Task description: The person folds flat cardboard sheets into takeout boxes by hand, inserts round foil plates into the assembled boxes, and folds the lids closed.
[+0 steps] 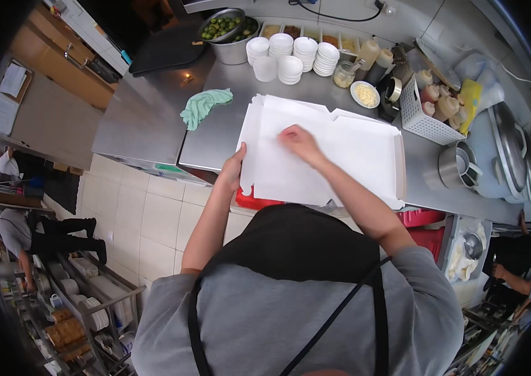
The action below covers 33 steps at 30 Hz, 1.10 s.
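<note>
White cardboard box [359,147] opened out flat on the metal table [146,119], right in front of me, near edge sticking out past the table front. My left hand [233,168] has hold of its left edge: thumb on top, fingers mostly hidden from view, so partly closed round the card. My right hand [300,145] is over the left half of the box, fingers curled in, blurred; can't tell if it's touching the card or pinching anything.

Around the box: crumpled green cloth [206,108] to the left, apart from it. Behind, stacks of small white bowls [306,53], then a glass jar [343,76] and a white dish [357,101] with pale yellow bits. Back left, a metal pot [231,55] with a bowl of green fruit [221,26] on top; farther left, a black tray [168,47]. To the right, a white basket [422,124] with squeeze bottles [446,108] in it, and nearer, metal pots [457,168]. Something red [254,199] shows below the box's near left corner.

One co-worker [18,229] is off to the left, another [516,266] at far right.
</note>
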Tool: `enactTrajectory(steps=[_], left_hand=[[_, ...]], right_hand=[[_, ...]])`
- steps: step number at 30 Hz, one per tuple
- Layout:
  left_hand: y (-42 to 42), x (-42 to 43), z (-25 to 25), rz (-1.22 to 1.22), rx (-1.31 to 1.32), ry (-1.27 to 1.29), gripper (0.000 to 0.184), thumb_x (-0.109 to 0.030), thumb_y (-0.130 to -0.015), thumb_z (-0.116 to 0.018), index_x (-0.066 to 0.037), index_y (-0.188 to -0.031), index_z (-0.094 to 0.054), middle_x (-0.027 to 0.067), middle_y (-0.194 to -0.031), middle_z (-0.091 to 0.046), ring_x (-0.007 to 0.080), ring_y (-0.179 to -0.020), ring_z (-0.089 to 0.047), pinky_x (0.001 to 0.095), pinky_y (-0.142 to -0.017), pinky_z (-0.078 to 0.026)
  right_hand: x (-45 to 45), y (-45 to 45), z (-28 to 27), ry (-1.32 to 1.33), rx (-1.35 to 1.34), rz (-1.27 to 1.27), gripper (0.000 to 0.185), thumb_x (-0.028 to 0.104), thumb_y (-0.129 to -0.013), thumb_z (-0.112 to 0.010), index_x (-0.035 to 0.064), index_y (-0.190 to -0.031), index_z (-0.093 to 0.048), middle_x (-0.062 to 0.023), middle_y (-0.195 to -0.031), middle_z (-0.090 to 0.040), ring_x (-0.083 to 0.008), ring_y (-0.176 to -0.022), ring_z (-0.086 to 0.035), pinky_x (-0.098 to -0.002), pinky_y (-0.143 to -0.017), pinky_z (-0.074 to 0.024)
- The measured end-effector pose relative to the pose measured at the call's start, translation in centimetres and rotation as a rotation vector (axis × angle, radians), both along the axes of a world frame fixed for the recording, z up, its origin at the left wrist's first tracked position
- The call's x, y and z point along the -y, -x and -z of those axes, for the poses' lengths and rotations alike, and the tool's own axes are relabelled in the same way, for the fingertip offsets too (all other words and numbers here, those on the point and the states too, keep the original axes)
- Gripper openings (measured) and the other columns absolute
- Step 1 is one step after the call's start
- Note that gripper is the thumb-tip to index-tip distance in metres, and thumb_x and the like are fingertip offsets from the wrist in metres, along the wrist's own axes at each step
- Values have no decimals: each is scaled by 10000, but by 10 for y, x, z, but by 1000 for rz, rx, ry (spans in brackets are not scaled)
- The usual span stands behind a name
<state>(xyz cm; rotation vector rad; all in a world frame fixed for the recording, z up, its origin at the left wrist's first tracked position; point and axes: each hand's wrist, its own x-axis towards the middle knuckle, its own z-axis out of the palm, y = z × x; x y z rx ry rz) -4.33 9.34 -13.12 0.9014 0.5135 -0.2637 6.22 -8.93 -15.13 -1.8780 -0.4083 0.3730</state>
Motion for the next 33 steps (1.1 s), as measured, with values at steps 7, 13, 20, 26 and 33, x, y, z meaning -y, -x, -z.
enactTrajectory(steps=[7, 13, 20, 26, 33], left_hand=[[13, 25, -28, 61, 147, -49, 536, -415, -929, -354, -48, -1318, -309, 130, -1260, -432, 216, -1124, -454, 353, -939, -386], [11, 30, -33, 19, 255, -18, 565, -462, -928, -303, -103, -1363, -266, 91, -1302, -400, 199, -1171, -413, 346, -947, -373], [-7, 11, 13, 21, 107, -467, 311, -64, -846, -460, 56, -1131, -490, 156, -1006, -594, 231, -867, -602, 336, -770, -483], [-21, -29, 45, 31, 91, -406, 337, -69, -828, -498, 62, -1138, -479, 165, -1019, -588, 244, -878, -600, 344, -769, -482], [-62, -40, -120, -319, 792, -1227, 477, -183, -853, -542, 5, -1267, -394, 156, -1314, -394, 269, -1207, -389, 358, -991, -300]], right_hand=[[-47, 10, -43, 36, -69, 10, 501, 456, -659, -716, 44, -809, -475, -42, -749, -508, -99, -683, -479, -213, -596, -403], [-34, 4, -40, -229, -362, -19, 322, 297, -744, -675, 44, -843, -503, -48, -774, -539, -108, -668, -515, -220, -590, -426], [15, -19, -54, -463, -277, 102, 80, 82, -765, -570, 36, -830, -571, -27, -723, -580, -98, -615, -537, -236, -546, -429], [119, -22, -253, -832, 34, 58, 100, 71, -777, -549, 35, -871, -555, -29, -760, -608, -98, -642, -581, -215, -610, -475], [132, 28, -343, -561, 159, -265, 159, 43, -778, -560, 6, -933, -567, -14, -857, -606, -59, -775, -562, -201, -715, -441]])
